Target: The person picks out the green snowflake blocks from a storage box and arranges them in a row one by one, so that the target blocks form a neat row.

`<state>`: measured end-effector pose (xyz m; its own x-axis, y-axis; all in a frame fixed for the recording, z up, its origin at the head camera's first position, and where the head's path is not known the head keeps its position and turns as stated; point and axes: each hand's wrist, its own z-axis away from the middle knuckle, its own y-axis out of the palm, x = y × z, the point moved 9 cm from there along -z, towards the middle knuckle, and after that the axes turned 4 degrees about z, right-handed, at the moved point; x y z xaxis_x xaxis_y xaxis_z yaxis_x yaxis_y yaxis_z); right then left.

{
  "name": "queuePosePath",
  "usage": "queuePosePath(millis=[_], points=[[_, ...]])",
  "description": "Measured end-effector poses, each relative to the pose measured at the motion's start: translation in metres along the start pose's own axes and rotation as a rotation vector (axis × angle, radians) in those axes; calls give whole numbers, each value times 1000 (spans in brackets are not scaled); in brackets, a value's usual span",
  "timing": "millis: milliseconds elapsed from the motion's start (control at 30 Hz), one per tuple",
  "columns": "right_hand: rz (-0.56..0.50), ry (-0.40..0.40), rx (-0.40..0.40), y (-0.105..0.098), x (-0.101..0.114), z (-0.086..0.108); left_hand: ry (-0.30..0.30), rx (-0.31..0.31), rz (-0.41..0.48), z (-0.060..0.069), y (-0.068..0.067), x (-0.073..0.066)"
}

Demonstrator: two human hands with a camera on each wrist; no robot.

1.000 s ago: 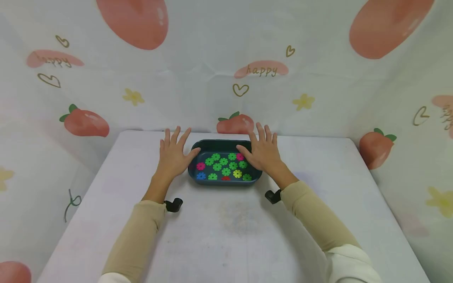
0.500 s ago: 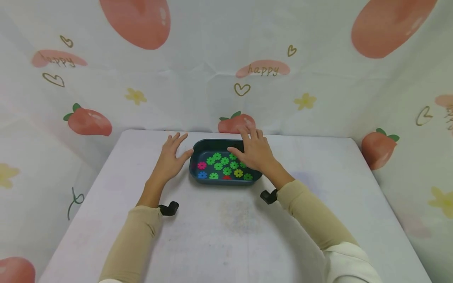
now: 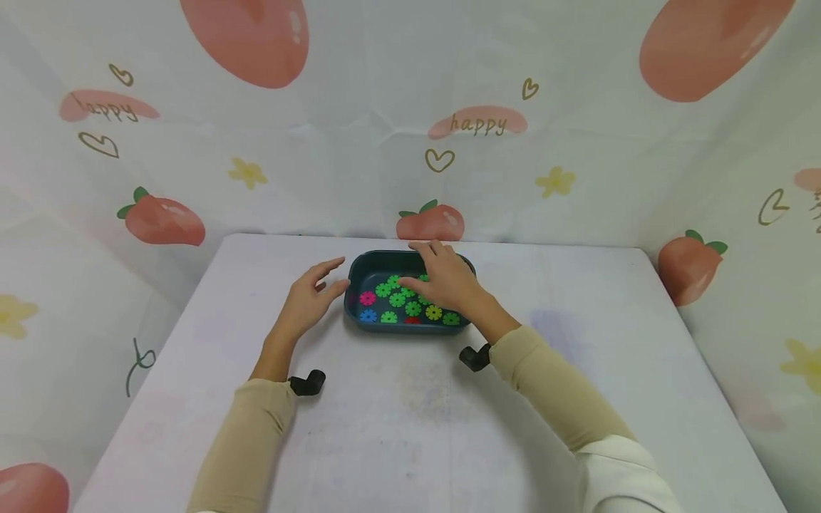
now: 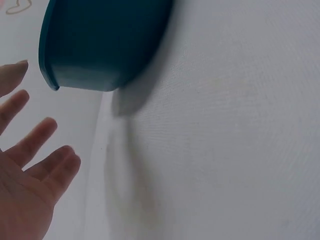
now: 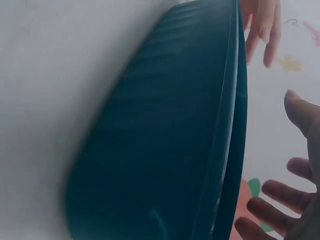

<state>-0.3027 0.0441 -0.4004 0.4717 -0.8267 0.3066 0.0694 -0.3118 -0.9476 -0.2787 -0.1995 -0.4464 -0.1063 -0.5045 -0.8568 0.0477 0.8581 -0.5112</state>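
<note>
A dark teal plastic tray (image 3: 410, 330) stands near the far edge of the table. Inside it lie snowflake-shaped plastic discs: several green ones (image 3: 398, 300), a pink one (image 3: 367, 298), a blue one (image 3: 368, 315), a yellow one (image 3: 434, 313) and a partly hidden red one (image 3: 412, 320). My left hand (image 3: 306, 299) is beside the tray's left end, its fingers loosely bent and holding nothing. Over the right part of the tray hovers my right hand (image 3: 449, 285), covering some discs. Its fingers (image 5: 280, 195) are spread and apart from the tray wall in the right wrist view.
The white-covered table (image 3: 410, 427) extends in front of the tray and to both sides. Behind it hangs a printed cloth (image 3: 359, 92) with strawberries and hearts. A black wrist camera (image 3: 308, 383) is strapped to the left wrist, another (image 3: 475, 358) to the right.
My right hand has moved left, farther over the tray. My left hand has drawn back slightly from the tray's rim, and its fingers have bent toward the right.
</note>
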Motion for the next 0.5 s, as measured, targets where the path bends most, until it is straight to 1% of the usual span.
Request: queuePosePath(millis=[200,300,400,500], points=[[-115,25,85,12,7,-5,-42,42,70,1,6,9],[-175,29,98,17,9,-10,-55,68,88,0,8,10],[-262,26,110,23,10,-14,-74,86,108,2,10,12],[-354,23,126,29,12,-18,-80,100,129,4,11,13]])
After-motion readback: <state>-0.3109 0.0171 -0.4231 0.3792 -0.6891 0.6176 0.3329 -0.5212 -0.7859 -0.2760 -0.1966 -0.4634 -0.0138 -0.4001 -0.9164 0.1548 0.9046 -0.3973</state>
